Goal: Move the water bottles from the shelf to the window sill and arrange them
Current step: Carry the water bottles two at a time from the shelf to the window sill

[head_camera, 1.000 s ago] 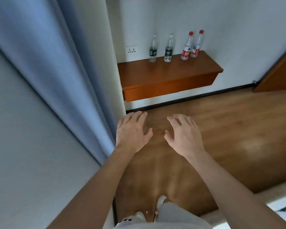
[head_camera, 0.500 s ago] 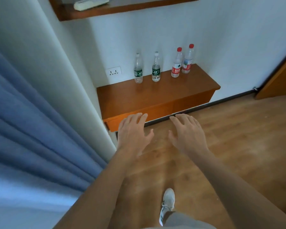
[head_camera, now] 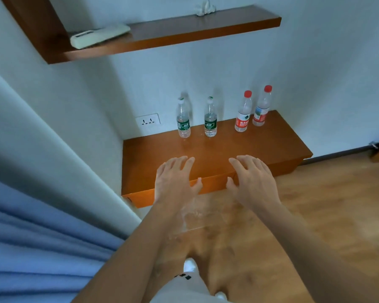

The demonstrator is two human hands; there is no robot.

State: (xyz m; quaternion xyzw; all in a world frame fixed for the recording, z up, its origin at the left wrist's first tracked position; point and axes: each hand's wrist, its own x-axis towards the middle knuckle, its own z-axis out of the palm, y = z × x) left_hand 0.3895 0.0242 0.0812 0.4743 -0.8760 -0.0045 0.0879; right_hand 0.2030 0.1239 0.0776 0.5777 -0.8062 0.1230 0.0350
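White-walled room, low wooden shelf [head_camera: 276,147] against wall: four water bottles upright along its back edge, green bottles [head_camera: 183,124] [head_camera: 210,125] at left, red bottles [head_camera: 242,121] [head_camera: 260,113] at right, pairs apart. Left hand [head_camera: 175,182] and right hand [head_camera: 254,181] over shelf's front edge, fingers spread, holding nothing, short of bottles. Blue curtain [head_camera: 35,241] at left

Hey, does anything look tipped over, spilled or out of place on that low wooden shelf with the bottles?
Nothing stands out. The two green-labelled clear plastic bottles and two red-capped clear plastic bottles stand upright and capped along the back of the low wooden shelf; no spill shows.
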